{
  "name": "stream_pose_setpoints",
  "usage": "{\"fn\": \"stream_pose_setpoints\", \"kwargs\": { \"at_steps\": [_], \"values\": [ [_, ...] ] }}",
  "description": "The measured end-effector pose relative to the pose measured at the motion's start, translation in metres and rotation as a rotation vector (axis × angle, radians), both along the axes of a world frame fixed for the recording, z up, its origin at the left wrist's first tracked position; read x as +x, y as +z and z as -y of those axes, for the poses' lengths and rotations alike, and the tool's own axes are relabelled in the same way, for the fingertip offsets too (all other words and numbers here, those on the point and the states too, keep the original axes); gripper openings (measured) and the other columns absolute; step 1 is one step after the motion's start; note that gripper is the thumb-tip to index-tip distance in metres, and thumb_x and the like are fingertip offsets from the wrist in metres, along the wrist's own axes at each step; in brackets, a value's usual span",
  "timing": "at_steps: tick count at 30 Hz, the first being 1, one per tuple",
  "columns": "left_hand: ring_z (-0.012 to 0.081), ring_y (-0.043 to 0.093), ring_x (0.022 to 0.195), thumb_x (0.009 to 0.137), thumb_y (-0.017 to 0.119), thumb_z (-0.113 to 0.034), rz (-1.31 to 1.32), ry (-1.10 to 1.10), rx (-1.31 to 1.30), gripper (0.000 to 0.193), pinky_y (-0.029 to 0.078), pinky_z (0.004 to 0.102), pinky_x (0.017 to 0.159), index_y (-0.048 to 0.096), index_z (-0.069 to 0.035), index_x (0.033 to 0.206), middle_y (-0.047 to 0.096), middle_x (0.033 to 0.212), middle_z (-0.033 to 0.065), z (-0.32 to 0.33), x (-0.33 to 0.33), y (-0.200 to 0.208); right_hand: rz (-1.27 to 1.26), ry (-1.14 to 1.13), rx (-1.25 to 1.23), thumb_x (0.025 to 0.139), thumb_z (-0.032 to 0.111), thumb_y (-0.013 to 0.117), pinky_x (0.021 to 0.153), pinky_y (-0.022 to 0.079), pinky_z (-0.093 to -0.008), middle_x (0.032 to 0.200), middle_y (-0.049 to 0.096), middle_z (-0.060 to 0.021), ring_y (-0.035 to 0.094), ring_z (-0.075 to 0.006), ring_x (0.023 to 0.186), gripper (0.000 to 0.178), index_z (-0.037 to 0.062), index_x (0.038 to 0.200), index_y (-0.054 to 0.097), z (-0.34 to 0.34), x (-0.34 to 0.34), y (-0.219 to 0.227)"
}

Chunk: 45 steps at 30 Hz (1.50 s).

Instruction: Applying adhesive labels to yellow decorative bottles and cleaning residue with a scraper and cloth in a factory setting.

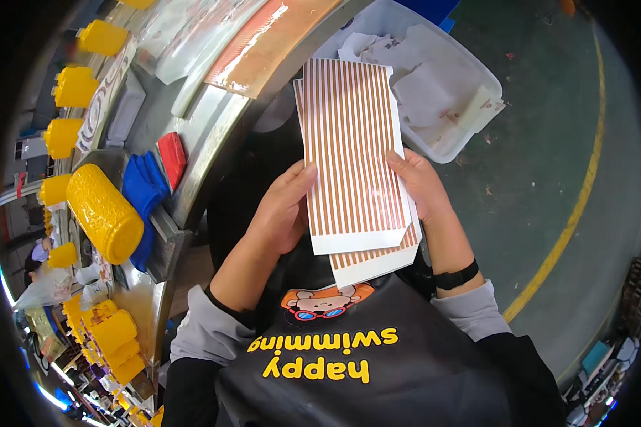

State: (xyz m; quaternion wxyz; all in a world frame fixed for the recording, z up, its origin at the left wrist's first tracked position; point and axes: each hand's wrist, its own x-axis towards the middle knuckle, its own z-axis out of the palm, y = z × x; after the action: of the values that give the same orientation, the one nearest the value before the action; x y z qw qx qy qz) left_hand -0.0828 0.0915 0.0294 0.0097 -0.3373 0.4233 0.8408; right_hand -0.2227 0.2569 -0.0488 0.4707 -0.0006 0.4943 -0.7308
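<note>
Both hands hold striped sheets in the middle of the frame. Left hand (281,213) pinches the left edge of the top striped sheet (352,153), thumb on top. Right hand (421,186) grips the right edge, and its fingers are tucked behind, so I cannot see them well. A second striped sheet (377,260) peeks out underneath. A white bin (470,146) sits at the upper right, and a big yellow roller (103,212) lies at the left.

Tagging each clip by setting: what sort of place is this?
Probably a factory or packing workshop: a metal workbench lined with yellow moulded parts, a painted concrete floor, and a bin of paper scraps.
</note>
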Motion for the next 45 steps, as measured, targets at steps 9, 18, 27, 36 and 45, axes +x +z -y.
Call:
{"fn": "stream_pose_setpoints", "kwargs": {
  "at_steps": [9, 18, 27, 36, 45],
  "values": [
    [0.0208, 0.062, 0.099, 0.097, 0.044, -0.039, -0.121, -0.154, 0.087, 0.047, 0.056, 0.0355, 0.076, 0.043, -0.002, 0.126, 0.058, 0.113, 0.0107, -0.001, 0.009, 0.009, 0.261, -0.043, -0.095, 0.093, 0.020, 0.057, 0.066, 0.056, -0.0285, 0.088, 0.067, -0.0094, 0.066, -0.0152, 0.071, 0.025, -0.0025, 0.103, 0.058, -0.001, 0.007, -0.021],
    [0.0216, 0.061, 0.098, 0.093, 0.055, -0.038, -0.205, -0.273, 0.064, 0.064, 0.056, 0.0353, 0.073, 0.024, -0.004, 0.137, 0.051, 0.117, 0.0120, -0.019, 0.011, 0.014, 0.363, -0.057, -0.123, 0.094, 0.019, 0.055, 0.070, 0.058, -0.0326, 0.094, 0.066, -0.0134, 0.068, -0.0201, 0.077, 0.026, -0.0037, 0.106, 0.056, 0.001, 0.009, -0.012],
    [0.0200, 0.057, 0.103, 0.093, 0.056, -0.033, -0.190, -0.350, 0.122, 0.057, 0.054, 0.0357, 0.077, 0.029, -0.005, 0.134, 0.049, 0.121, 0.0112, -0.027, 0.012, 0.019, 0.352, -0.003, -0.271, 0.096, 0.015, 0.050, 0.077, 0.057, -0.0335, 0.101, 0.066, -0.0129, 0.067, -0.0199, 0.085, 0.025, -0.0025, 0.113, 0.055, -0.008, 0.014, -0.020],
    [0.0210, 0.059, 0.101, 0.091, 0.058, -0.039, -0.158, -0.477, 0.005, 0.063, 0.053, 0.0369, 0.079, 0.032, 0.000, 0.133, 0.051, 0.120, 0.0123, -0.035, 0.006, 0.020, 0.418, 0.027, -0.402, 0.096, 0.022, 0.048, 0.076, 0.058, -0.0356, 0.103, 0.065, -0.0136, 0.067, -0.0211, 0.086, 0.031, -0.0002, 0.118, 0.051, -0.013, 0.016, -0.019],
    [0.0194, 0.058, 0.103, 0.090, 0.061, -0.037, -0.146, -0.502, -0.017, 0.065, 0.053, 0.0347, 0.081, 0.033, 0.000, 0.135, 0.051, 0.122, 0.0115, -0.044, -0.004, 0.019, 0.410, 0.095, -0.534, 0.096, 0.027, 0.050, 0.079, 0.056, -0.0332, 0.106, 0.063, -0.0115, 0.066, -0.0192, 0.089, 0.038, 0.0005, 0.122, 0.049, -0.021, 0.011, -0.039]
  ]
}}
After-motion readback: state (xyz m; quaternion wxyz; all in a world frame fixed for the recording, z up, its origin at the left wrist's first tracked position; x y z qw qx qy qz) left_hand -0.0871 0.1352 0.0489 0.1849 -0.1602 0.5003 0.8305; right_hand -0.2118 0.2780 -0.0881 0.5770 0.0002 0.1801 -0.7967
